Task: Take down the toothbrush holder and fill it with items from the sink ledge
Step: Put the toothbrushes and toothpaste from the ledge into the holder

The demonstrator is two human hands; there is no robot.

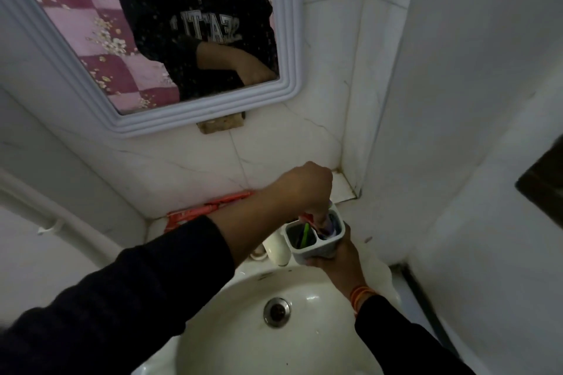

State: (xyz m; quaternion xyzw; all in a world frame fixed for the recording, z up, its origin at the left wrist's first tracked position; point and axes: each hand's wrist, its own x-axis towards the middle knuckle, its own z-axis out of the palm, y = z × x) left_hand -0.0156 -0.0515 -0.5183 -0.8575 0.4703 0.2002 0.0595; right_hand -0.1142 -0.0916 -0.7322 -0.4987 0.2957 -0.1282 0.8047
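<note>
My right fingers [313, 261] wrap around the lower side of the toothbrush holder [316, 245], gripping it from below and from the right, so the right hand [341, 256] carries it above the back rim of the sink [231, 335], just beside the tap [275, 248]. The holder is a pale box with two compartments, tilted a little toward me. My left hand [304, 189] reaches across from the left and comes down over the far compartment, its fingers closed around a purple-tipped item [327, 224] that already stands partly inside that compartment; I cannot tell exactly what the item is, since the hand covers most of it. In the near compartment I see a green toothbrush [304, 234] leaning against the divider.

Behind my left forearm, an orange packet [210, 208] lies on the sink ledge [344, 189] against the tiled wall. The drain [276, 312] sits in the middle of the basin below the holder. A band of orange threads [359, 295] circles my right wrist at the edge of the dark sleeve [405, 338]. Above the ledge hangs a mirror [292, 39] with a white moulded frame, and it reflects a dark sweatshirt with pale lettering.
</note>
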